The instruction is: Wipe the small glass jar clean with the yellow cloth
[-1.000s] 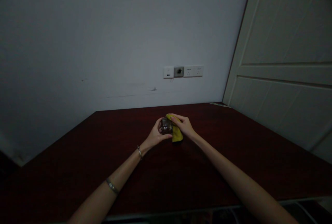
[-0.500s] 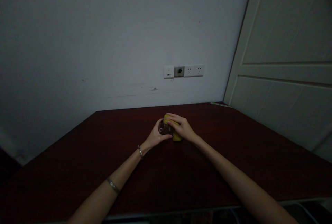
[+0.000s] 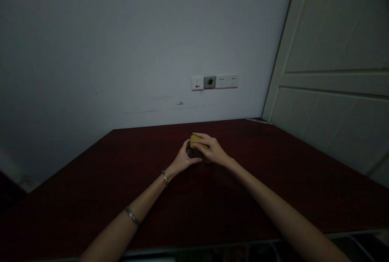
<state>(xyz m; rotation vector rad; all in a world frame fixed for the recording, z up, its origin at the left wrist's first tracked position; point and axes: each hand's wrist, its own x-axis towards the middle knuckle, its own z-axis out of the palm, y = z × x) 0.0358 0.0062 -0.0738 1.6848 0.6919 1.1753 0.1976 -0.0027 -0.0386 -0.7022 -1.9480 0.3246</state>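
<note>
My left hand curves around a small, dark, see-through object that looks like a glass, thumb on the near side and fingers on the far side. My right hand grips a folded yellow cloth and presses it over the top of the glass. The two hands meet near the middle of the table, and between them most of the glass is hidden. Bracelets circle my left wrist and forearm.
The dark red table reaches back to a pale wall. A row of sockets is set in that wall above the hands. On the right stands a white panelled door. Dim objects lie below the table's front edge.
My right hand has shifted slightly left with the yellow cloth, further over the glass. The cloth's lower part, which hung below the hand, is now mostly hidden. My left hand stays put.
</note>
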